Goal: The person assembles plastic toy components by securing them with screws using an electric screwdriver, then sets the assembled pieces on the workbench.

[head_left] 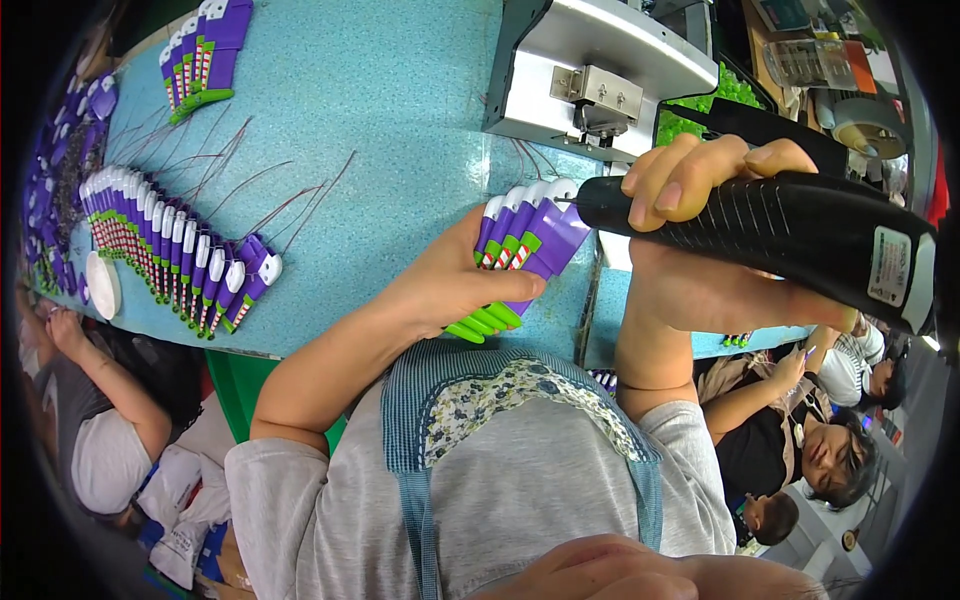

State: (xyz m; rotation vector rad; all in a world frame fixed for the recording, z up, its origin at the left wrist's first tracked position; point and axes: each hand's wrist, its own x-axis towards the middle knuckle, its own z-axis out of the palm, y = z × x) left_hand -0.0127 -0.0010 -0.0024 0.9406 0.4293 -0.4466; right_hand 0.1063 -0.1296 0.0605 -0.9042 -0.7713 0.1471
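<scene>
My left hand (440, 285) is closed round several purple plastic toy pieces (562, 232) with white tops, red-and-white striped stems and green ends. They are fanned side by side above the table's near edge, with thin dark wires behind them. A black electric screwdriver (790, 225) lies in my right hand (685, 235), fingers wrapped over its body. Its thin bit points left and meets the white top of the nearest piece, or hovers right at it; contact is hard to tell. Further left, a long curved row of similar pieces (175, 245) rests on the table, with wires trailing away.
On the blue table (370, 70) another small group of pieces (210, 50) lies far left. A heap of purple parts (55, 190) and a white oval dish (102, 285) are at the left. A white machine (600, 75) stands beyond my hands. Other people sit on both sides.
</scene>
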